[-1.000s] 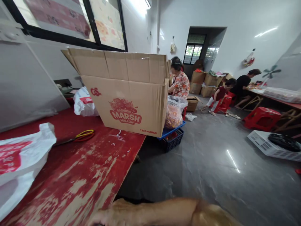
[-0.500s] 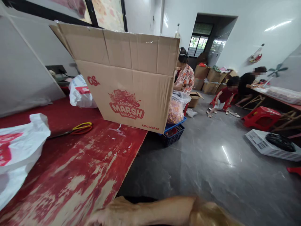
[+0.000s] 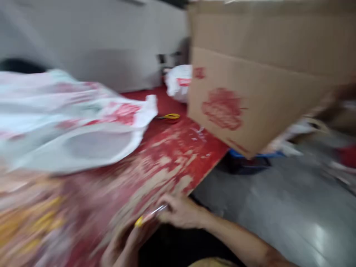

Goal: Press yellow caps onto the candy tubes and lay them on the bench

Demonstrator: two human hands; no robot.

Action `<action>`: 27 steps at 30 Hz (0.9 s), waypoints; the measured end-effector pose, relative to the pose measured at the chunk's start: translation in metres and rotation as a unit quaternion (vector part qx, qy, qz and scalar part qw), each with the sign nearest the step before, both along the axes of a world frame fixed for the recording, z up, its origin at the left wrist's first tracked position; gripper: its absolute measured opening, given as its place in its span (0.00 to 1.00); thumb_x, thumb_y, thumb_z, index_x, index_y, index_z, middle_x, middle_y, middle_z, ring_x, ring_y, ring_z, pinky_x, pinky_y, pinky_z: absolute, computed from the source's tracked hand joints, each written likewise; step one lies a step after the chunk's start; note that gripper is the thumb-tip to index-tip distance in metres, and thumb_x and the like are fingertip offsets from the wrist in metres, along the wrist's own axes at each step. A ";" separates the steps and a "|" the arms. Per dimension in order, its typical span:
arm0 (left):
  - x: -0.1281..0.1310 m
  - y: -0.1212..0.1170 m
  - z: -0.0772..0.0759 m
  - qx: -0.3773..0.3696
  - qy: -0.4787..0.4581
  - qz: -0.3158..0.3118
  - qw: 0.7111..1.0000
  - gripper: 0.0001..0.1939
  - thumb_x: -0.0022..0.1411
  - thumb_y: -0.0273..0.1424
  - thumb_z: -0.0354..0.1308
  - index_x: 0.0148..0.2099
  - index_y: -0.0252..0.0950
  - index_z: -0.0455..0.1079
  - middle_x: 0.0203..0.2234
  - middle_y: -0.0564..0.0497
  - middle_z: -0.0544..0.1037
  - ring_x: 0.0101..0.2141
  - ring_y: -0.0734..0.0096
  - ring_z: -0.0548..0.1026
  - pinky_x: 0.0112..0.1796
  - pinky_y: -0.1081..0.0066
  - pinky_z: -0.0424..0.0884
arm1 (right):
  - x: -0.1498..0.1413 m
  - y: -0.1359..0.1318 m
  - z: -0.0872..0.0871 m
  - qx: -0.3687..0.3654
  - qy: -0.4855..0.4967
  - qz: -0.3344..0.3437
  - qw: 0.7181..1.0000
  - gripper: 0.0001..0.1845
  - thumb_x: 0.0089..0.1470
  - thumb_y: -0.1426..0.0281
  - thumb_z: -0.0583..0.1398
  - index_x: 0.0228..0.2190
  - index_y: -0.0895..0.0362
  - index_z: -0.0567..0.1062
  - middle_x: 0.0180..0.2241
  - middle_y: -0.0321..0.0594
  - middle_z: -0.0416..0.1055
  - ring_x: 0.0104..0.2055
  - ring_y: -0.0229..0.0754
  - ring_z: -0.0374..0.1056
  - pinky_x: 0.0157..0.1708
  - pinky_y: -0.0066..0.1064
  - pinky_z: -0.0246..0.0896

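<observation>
At the front edge of a worn red table [image 3: 178,163], my two hands meet over a slim clear piece [image 3: 155,212] with a yellow end. It looks like thin plastic, but blur hides its exact kind. My right hand [image 3: 180,211] pinches the clear end between thumb and fingers. Around the yellow end close the fingers of my left hand [image 3: 125,241], partly cut off by the lower frame edge. To the left lies a blurred heap of yellow and orange small items [image 3: 30,218].
A large cardboard carton [image 3: 264,92] stands on the table's far right, its corner jutting past the edge. White plastic bags [image 3: 69,148] spread across the left. Yellow-handled scissors [image 3: 171,116] lie farther back. A dark basket with a blue rim [image 3: 244,163] is below the carton.
My view has swung left and down, so the carton appears farther right. Both hands now show with the clear piece between them; before, one forearm and part of a hand showed.
</observation>
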State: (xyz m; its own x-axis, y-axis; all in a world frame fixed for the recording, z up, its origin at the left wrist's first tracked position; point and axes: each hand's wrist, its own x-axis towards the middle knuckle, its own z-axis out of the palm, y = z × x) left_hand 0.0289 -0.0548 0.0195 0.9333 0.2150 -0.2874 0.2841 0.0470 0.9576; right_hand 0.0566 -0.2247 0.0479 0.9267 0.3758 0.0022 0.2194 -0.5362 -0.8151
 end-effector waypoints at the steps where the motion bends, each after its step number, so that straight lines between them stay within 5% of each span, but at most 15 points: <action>1: -0.006 0.012 0.000 -0.013 0.002 0.022 1.000 0.20 0.48 0.43 0.66 0.39 0.35 0.74 0.34 0.49 0.78 0.36 0.61 0.75 0.36 0.67 0.72 | 0.001 0.004 -0.002 -0.003 0.001 -0.011 1.000 0.07 0.54 0.67 0.57 0.30 0.57 0.73 0.24 0.32 0.68 0.25 0.34 0.62 0.25 0.22 0.54; 3: -0.012 0.030 -0.004 -0.057 -0.014 0.041 0.997 0.18 0.46 0.40 0.68 0.37 0.35 0.75 0.33 0.50 0.78 0.36 0.62 0.75 0.37 0.69 0.71 | 0.011 0.013 -0.010 0.003 0.010 -0.005 1.000 0.15 0.57 0.67 0.51 0.23 0.57 0.71 0.19 0.33 0.64 0.23 0.35 0.59 0.25 0.25 0.53; 8: -0.014 0.052 -0.015 -0.120 -0.057 0.083 0.988 0.12 0.50 0.35 0.66 0.38 0.37 0.76 0.33 0.51 0.76 0.35 0.69 0.73 0.39 0.72 0.69 | 0.026 0.042 -0.022 0.054 0.058 0.060 0.995 0.16 0.56 0.62 0.54 0.43 0.57 0.70 0.31 0.37 0.70 0.27 0.37 0.62 0.25 0.25 0.54; 13: -0.020 0.059 -0.013 -0.148 -0.048 0.105 0.982 0.13 0.48 0.35 0.67 0.37 0.37 0.76 0.30 0.52 0.75 0.32 0.70 0.72 0.37 0.72 0.69 | 0.025 0.058 -0.023 0.027 0.072 0.088 0.993 0.21 0.60 0.57 0.49 0.26 0.57 0.72 0.20 0.34 0.64 0.23 0.37 0.60 0.23 0.27 0.52; 18: -0.016 0.071 -0.012 -0.135 -0.091 0.109 0.981 0.09 0.49 0.33 0.67 0.35 0.37 0.76 0.30 0.53 0.73 0.34 0.71 0.71 0.38 0.74 0.67 | 0.029 0.065 -0.026 0.045 0.105 0.080 0.990 0.21 0.56 0.59 0.54 0.48 0.56 0.67 0.31 0.37 0.69 0.27 0.38 0.63 0.25 0.26 0.56; 24: -0.014 0.078 -0.016 -0.136 -0.090 0.103 0.981 0.08 0.51 0.33 0.66 0.35 0.37 0.76 0.29 0.53 0.72 0.31 0.73 0.68 0.35 0.75 0.65 | 0.035 0.069 -0.029 0.031 0.092 0.096 0.991 0.21 0.58 0.54 0.50 0.26 0.57 0.70 0.19 0.33 0.60 0.22 0.37 0.56 0.22 0.27 0.49; 27: -0.014 0.078 -0.020 -0.148 -0.089 0.106 0.979 0.08 0.51 0.32 0.65 0.36 0.37 0.75 0.30 0.53 0.71 0.32 0.73 0.69 0.35 0.75 0.66 | 0.037 0.070 -0.030 0.055 0.119 0.082 0.988 0.18 0.56 0.56 0.54 0.40 0.57 0.70 0.25 0.35 0.66 0.25 0.38 0.60 0.23 0.26 0.53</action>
State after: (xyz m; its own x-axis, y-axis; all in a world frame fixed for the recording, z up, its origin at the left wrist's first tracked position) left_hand 0.0152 0.0234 -0.0010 0.9175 0.3417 -0.2035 0.0682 0.3690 0.9269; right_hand 0.0938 -0.1545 0.0174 0.8323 0.5310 -0.1589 0.0914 -0.4142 -0.9056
